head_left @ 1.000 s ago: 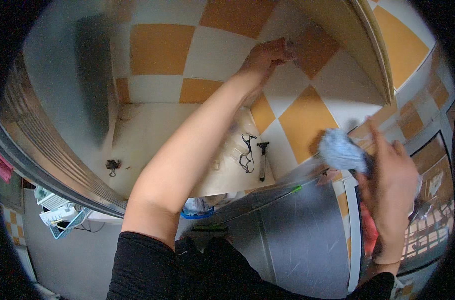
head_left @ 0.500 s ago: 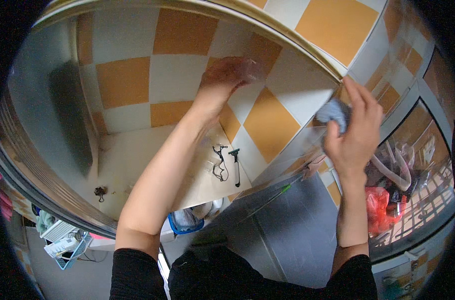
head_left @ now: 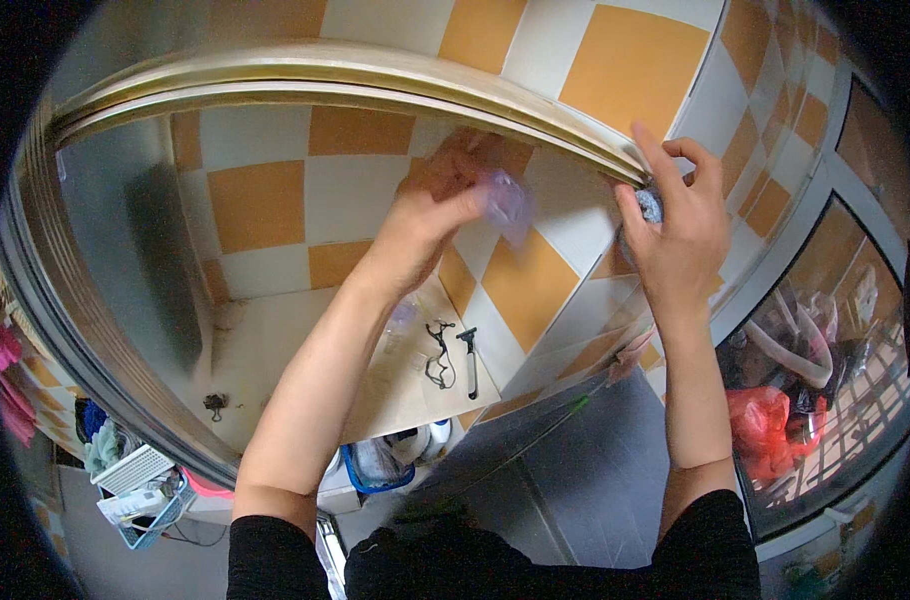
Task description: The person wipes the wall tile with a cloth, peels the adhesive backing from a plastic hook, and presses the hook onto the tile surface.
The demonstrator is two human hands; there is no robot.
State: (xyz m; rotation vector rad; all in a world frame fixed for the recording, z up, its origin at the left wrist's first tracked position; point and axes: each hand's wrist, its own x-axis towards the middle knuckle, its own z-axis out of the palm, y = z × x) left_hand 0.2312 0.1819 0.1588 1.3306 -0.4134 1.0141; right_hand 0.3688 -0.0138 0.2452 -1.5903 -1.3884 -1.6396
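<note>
The metal rail blocks passage above; below, tiled wall lies open down to the cluttered shelf.

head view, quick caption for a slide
Right hand presses a blue cloth to the metal frame; left hand rests on the tiled wall.

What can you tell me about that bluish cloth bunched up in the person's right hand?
The cloth is a small crumpled wad, grey-blue, soft-looking like a rag or scrubbing pad. Only a little of it shows, since the right hand wraps around it, thumb on one side and fingers over the top. It is pressed against the lower edge of the curved metal frame, where the frame meets the orange and white tiled wall. Its full shape stays hidden.
</note>
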